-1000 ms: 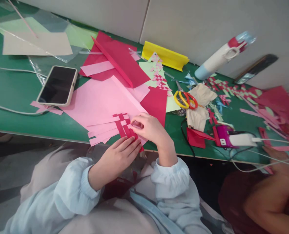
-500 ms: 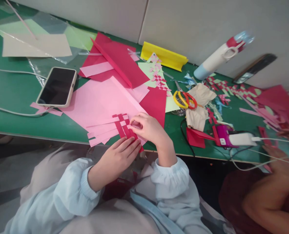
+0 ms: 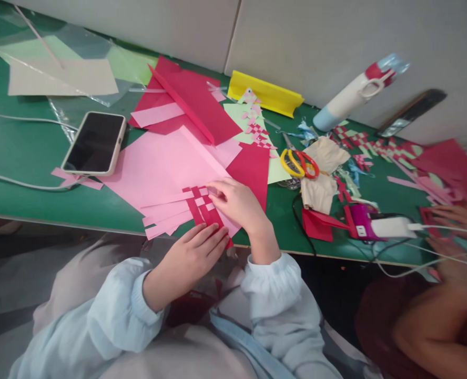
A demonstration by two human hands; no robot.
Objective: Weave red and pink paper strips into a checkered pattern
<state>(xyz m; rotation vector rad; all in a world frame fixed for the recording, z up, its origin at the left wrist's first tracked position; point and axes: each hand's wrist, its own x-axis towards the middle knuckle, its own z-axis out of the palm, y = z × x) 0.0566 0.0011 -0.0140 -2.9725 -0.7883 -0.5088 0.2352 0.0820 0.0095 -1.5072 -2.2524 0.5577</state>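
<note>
A weave of red and pink paper strips [image 3: 199, 202] lies at the near edge of the green table [image 3: 28, 158], joined to a large pink sheet [image 3: 162, 163]. My left hand [image 3: 190, 255] rests flat on the near ends of the red strips, fingers stretched out and together. My right hand [image 3: 237, 202] lies on the right side of the weave with its fingers pressed down on the strips by the pink sheet's edge.
A phone [image 3: 95, 143] lies at the left with a white cable. Red sheets [image 3: 190, 100], a yellow folded card [image 3: 265, 92], scissors [image 3: 298, 163], a bottle [image 3: 352, 95] and paper scraps crowd the far side. Another person's hands [image 3: 454, 221] work at the right.
My right hand has uncurled from a pinch and now lies flatter on the weave, shifted slightly left. The other person's hand at the right has moved onto the table.
</note>
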